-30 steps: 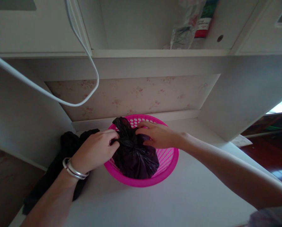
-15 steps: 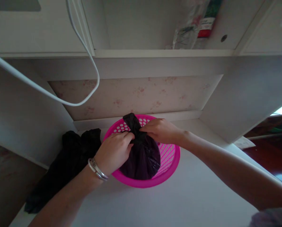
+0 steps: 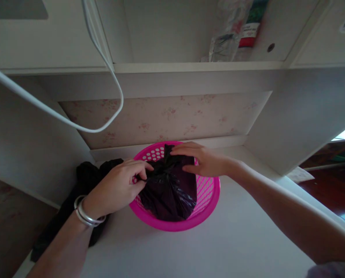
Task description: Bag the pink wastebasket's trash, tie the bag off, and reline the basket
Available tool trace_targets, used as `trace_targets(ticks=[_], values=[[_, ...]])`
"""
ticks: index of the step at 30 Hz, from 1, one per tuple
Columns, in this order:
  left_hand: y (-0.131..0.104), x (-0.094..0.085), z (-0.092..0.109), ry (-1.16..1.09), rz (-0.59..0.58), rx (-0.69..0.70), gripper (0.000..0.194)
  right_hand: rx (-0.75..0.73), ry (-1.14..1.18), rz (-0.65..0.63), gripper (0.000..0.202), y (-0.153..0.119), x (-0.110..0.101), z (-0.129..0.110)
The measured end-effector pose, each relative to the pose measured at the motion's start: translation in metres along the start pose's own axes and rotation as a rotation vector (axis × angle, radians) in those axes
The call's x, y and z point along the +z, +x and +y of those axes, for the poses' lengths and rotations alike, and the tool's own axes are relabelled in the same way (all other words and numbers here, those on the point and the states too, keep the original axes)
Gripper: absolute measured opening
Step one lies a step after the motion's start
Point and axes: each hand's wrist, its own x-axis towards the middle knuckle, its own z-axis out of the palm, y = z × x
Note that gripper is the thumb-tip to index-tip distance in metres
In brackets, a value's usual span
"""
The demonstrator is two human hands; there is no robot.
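Against floral wallpaper [image 3: 172, 117], a black bag [image 3: 169, 197] sits in a pink basket [image 3: 174, 226] on a white desktop [image 3: 195, 255]; the left hand [image 3: 122, 185] pinches its gathered top; the right hand [image 3: 205, 160], fingers apart, touches it.

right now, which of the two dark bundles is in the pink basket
The shiny bag with the gathered top; the other, a duller black bundle, lies outside the basket, to its left.
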Motion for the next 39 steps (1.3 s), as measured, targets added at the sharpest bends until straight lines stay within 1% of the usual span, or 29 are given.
trace_targets(ticks=[2,4,5,7,9,10,13,16,19,21,22,25,27,29,30,31,32,33,34,35,37,38,39], values=[[0.000,0.004,0.005,-0.025,0.017,0.038,0.022,-0.111,-0.018,-0.056,0.039,0.005,0.005,-0.012],[0.000,0.009,0.013,-0.050,0.029,0.086,0.028,-0.138,-0.096,-0.078,0.025,0.010,0.012,-0.016],[0.000,0.011,0.017,-0.058,0.021,0.098,0.029,-0.134,-0.125,-0.072,0.022,0.012,0.014,-0.017],[0.000,0.017,0.023,-0.047,-0.004,0.097,0.026,-0.122,-0.124,-0.037,0.022,0.014,0.017,-0.017],[0.002,0.022,0.026,0.024,0.006,0.083,0.031,-0.113,-0.078,-0.005,0.023,0.015,0.015,-0.017],[0.003,0.024,0.025,0.078,0.023,0.080,0.031,-0.107,-0.060,0.007,0.023,0.015,0.014,-0.017],[0.007,0.030,0.019,0.227,0.056,0.085,0.013,-0.077,-0.070,0.017,0.024,0.013,0.008,-0.014],[0.009,0.031,0.014,0.258,0.072,0.111,0.014,-0.029,-0.105,0.020,0.025,0.008,0.008,-0.002],[0.006,0.027,0.012,0.141,0.087,0.248,0.011,0.056,-0.111,0.035,0.028,0.003,0.009,0.013],[0.002,0.022,0.011,0.042,0.063,0.318,0.013,0.136,-0.117,0.050,0.030,0.002,0.010,0.019],[0.000,0.019,0.011,0.002,0.040,0.330,0.015,0.186,-0.126,0.057,0.031,0.002,0.010,0.020],[-0.007,0.006,0.010,-0.089,-0.079,0.311,0.016,0.368,-0.163,0.085,0.032,0.005,0.011,0.018],[-0.012,-0.002,0.009,-0.148,-0.152,0.293,0.012,0.512,-0.171,0.131,0.033,0.009,0.013,0.017],[-0.015,-0.007,0.007,-0.202,-0.198,0.280,0.011,0.640,-0.152,0.181,0.034,0.013,0.015,0.018],[-0.016,-0.008,0.006,-0.208,-0.188,0.253,0.013,0.685,-0.137,0.198,0.034,0.014,0.016,0.020],[-0.016,-0.008,0.005,-0.185,-0.149,0.209,0.016,0.717,-0.121,0.209,0.035,0.015,0.016,0.021],[-0.017,-0.008,0.003,-0.137,-0.090,0.149,0.019,0.718,-0.105,0.216,0.036,0.015,0.016,0.021],[-0.016,-0.006,0.002,-0.072,-0.027,0.082,0.022,0.675,-0.093,0.221,0.039,0.014,0.016,0.020],[-0.016,-0.005,0.001,-0.006,0.019,0.028,0.025,0.588,-0.083,0.220,0.044,0.013,0.015,0.018],[-0.015,-0.003,0.001,0.047,0.034,0.001,0.029,0.468,-0.072,0.209,0.052,0.011,0.015,0.014],[-0.014,0.001,0.003,0.094,-0.019,0.026,0.037,0.189,-0.061,0.138,0.066,0.009,0.014,0.002],[-0.014,0.002,0.004,0.095,-0.048,0.052,0.038,0.079,-0.062,0.086,0.067,0.008,0.013,-0.004],[-0.015,0.002,0.006,0.089,-0.058,0.077,0.036,0.017,-0.066,0.037,0.062,0.008,0.013,-0.010]])
